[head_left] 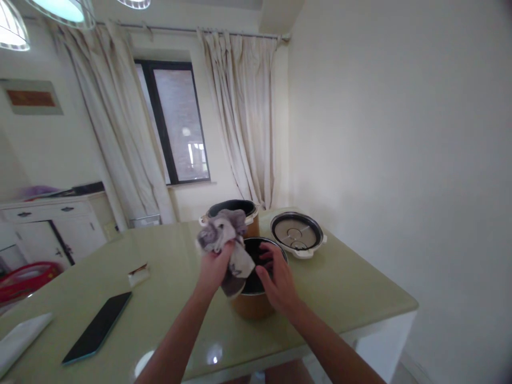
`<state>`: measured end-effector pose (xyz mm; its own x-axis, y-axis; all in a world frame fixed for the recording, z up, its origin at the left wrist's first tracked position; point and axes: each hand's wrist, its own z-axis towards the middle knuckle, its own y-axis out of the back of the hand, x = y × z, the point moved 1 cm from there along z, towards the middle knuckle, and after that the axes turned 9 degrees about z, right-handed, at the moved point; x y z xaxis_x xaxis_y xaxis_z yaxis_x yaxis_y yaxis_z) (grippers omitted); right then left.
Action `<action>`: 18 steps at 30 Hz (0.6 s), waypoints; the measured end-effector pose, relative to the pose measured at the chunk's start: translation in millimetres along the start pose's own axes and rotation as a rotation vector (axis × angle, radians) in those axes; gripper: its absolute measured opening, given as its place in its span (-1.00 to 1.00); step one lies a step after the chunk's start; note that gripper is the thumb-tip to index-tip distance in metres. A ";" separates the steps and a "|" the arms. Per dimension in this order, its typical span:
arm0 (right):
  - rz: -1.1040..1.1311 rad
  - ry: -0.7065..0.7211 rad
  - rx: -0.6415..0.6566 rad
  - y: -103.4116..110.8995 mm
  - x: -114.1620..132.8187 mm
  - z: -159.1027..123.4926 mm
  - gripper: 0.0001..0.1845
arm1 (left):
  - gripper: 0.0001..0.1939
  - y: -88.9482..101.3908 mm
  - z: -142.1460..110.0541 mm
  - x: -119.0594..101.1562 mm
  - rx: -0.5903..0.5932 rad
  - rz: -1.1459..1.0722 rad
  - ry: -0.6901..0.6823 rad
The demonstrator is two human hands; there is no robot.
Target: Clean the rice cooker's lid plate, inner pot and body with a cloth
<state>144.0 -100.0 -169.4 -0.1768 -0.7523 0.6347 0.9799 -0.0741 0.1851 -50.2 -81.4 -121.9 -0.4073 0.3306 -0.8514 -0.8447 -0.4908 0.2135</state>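
My left hand (pixel 216 269) is closed on a bunched grey and white cloth (pixel 226 234), held up over the left side of a pot. This inner pot (pixel 252 308) has a dark inside and an orange-brown outside, and it stands upright on the pale green table. Over the pot's right rim hovers my right hand (pixel 280 280), its fingers bent and apart with nothing seen in them. Whether it touches the rim I cannot tell. Behind the cloth, partly covered by it, stands a cooker body (pixel 252 228) with white handles. Its round lid (pixel 298 233) lies underside up to the right.
On the left part of the table (pixel 168 298) lie a dark phone (pixel 98 328), a small white and brown packet (pixel 138 274) and a white flat item (pixel 22 341). A red basket-like thing (pixel 30 280) is beyond the left edge. A wall (pixel 400 160) rises at the right.
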 end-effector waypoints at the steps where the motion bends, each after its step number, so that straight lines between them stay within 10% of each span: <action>1: 0.067 -0.055 -0.029 2.8 0.6 9.8 -0.34 | -0.51 -10.6 3.7 -5.6 0.137 0.029 -0.051; 6: 0.152 -0.238 0.215 21.8 -6.3 59.1 -0.34 | -0.09 -22.4 13.0 -7.3 0.739 0.165 -0.434; 8: 0.033 -0.284 0.452 26.8 -11.2 67.7 -0.35 | -0.22 -13.1 19.3 5.7 0.819 0.265 -0.405; 12: -0.424 -0.375 0.840 17.6 -22.0 70.0 0.08 | -0.62 -6.2 30.3 46.7 0.583 0.457 -0.216; 18: -0.586 -0.481 1.198 -34.4 -54.1 81.2 0.27 | -0.48 -26.3 23.8 81.6 0.349 0.751 -0.218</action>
<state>112.3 -3.6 -149.2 -0.7762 -0.4957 0.3897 0.1277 0.4817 0.8670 -69.4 -22.3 -185.6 -0.9293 0.1823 -0.3211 -0.3677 -0.3778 0.8497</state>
